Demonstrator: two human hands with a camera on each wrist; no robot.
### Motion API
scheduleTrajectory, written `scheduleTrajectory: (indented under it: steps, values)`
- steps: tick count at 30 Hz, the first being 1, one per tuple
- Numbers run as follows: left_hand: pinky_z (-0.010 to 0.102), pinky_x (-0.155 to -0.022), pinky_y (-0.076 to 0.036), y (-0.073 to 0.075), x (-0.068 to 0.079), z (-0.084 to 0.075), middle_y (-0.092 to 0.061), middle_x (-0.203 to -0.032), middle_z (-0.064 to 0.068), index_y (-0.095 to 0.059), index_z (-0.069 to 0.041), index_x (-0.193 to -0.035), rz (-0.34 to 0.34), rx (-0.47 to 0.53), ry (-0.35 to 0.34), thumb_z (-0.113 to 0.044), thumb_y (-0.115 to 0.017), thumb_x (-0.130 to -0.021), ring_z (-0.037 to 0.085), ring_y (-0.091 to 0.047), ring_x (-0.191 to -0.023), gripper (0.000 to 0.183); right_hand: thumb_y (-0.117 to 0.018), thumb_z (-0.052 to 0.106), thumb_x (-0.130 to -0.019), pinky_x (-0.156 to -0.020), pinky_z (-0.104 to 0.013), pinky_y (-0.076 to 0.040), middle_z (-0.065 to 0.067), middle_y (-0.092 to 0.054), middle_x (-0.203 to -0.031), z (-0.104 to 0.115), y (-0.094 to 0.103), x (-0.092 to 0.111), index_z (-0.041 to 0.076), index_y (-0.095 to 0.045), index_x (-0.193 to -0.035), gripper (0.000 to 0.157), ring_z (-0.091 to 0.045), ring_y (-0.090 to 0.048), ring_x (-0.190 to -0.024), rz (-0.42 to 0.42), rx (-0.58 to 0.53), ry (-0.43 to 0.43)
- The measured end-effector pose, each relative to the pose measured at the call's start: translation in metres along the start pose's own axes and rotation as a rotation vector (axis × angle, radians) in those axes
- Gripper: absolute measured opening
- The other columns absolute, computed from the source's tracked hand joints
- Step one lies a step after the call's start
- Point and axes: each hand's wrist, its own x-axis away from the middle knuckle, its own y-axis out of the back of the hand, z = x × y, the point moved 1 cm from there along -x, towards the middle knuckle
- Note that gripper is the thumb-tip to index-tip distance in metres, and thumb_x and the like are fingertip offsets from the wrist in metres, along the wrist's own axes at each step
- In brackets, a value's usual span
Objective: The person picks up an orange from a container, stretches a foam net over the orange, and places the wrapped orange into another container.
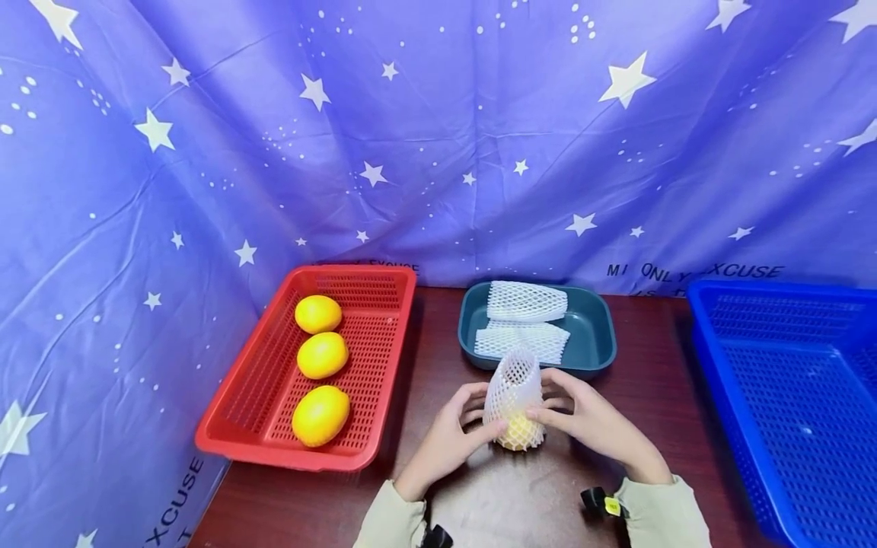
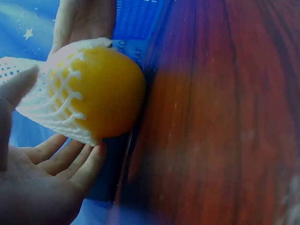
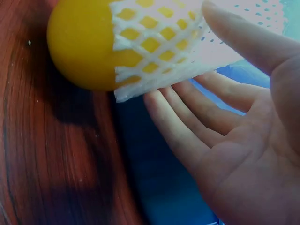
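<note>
A white foam fruit net (image 1: 512,392) stands upright on the table, drawn partly over a yellow oval fruit (image 2: 119,91). The fruit's lower end is bare in both wrist views and sits at the tabletop. From the left, my left hand (image 1: 448,441) holds the net, its thumb on the near side and fingers on the far side. My right hand (image 1: 594,420) grips the net's other side the same way, with its thumb and curled fingers on the mesh (image 3: 161,42). The net's upper end is open and stands above the fruit.
At left, a red basket (image 1: 390,365) holds three yellow fruits (image 1: 320,415). Behind the hands, a dark teal tray (image 1: 591,329) contains flat foam nets (image 1: 526,302). On the right stands a blue basket (image 1: 726,411). A starry blue curtain (image 1: 438,152) hangs behind the table.
</note>
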Motion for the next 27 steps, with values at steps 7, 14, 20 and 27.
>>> scheduleTrajectory:
  steps: [7, 14, 20, 27]
  values:
    - [0.029, -0.097, -0.052, 0.000, -0.001, -0.001, -0.060, -0.132, 0.014, -0.054, -0.010, -0.133, 0.029, -0.011, 0.029, -0.010, -0.080, -0.083, 0.031, -0.061, -0.119, 0.057, -0.073, 0.020, -0.091, -0.091, -0.030, -0.054, -0.013, -0.060, -0.122, -0.006, 0.002, -0.001, 0.003, -0.053, -0.129, 0.046, -0.020, -0.064, -0.109, 0.058, 0.003, 0.002]
    - [0.029, -0.103, -0.047, 0.004, 0.003, -0.002, -0.062, -0.132, 0.009, -0.054, -0.012, -0.134, 0.061, -0.147, 0.056, -0.014, -0.085, -0.078, 0.025, -0.060, -0.121, 0.064, -0.077, 0.021, -0.087, -0.093, -0.030, -0.054, -0.019, -0.059, -0.128, -0.011, 0.001, 0.003, -0.001, -0.049, -0.134, 0.059, -0.018, -0.064, -0.113, 0.134, 0.022, 0.054]
    - [0.028, -0.099, -0.050, 0.005, 0.003, -0.003, -0.066, -0.127, 0.010, -0.056, -0.009, -0.131, 0.053, -0.232, 0.061, -0.013, -0.089, -0.072, 0.021, -0.064, -0.115, 0.068, -0.078, 0.022, -0.085, -0.093, -0.030, -0.054, -0.021, -0.057, -0.131, -0.009, 0.001, 0.003, -0.004, -0.045, -0.139, 0.068, -0.022, -0.063, -0.115, 0.156, 0.050, 0.074]
    - [0.036, -0.100, -0.036, 0.003, -0.003, -0.004, -0.070, -0.121, -0.005, -0.061, -0.015, -0.128, 0.059, -0.557, 0.048, -0.030, -0.092, -0.066, 0.003, -0.064, -0.108, 0.070, -0.083, 0.024, -0.081, -0.090, -0.028, -0.055, -0.023, -0.055, -0.132, -0.012, 0.001, 0.004, -0.005, -0.045, -0.139, 0.075, -0.023, -0.064, -0.113, 0.135, 0.096, 0.086]
